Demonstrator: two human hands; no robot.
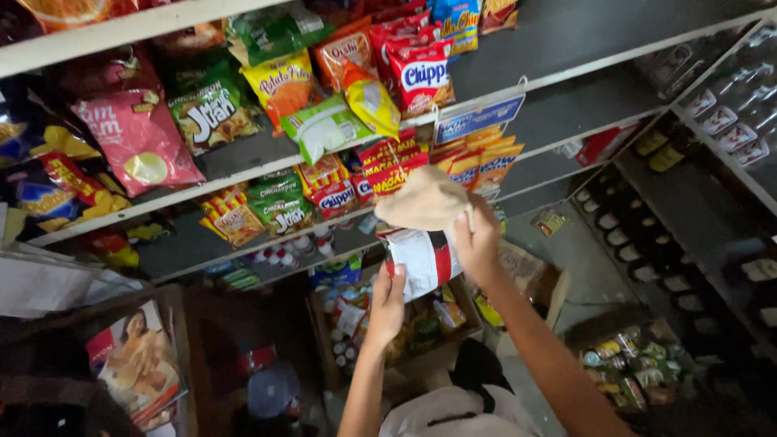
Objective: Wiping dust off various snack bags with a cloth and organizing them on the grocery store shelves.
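**Kid:** What is in the hands?

**Helper:** A snack bag, red and white with a shiny skin. It is up in the air in front of the snack shelves, just above an open cardboard box full of small packs.

**Kid:** Who holds it?

**Helper:** Both hands. The left hand is closed around the bottom left corner. The right hand pinches the top right edge, and it also has a tan cloth bunched against the top of the bag.

**Kid:** Is the bag heavy?

**Helper:** I think it is light. It looks puffy, like it is full of air and chips. It is soft, so it bends and crinkles when you squeeze it.

**Kid:** Can it break?

**Helper:** The chips inside probably crack if you press hard. The shiny skin may also be slippery.

**Kid:** So where do I hold it?

**Helper:** At the flat sealed edges, top and bottom, like these hands do. Those parts are stiffer. Keep off the fat middle and grip gently.
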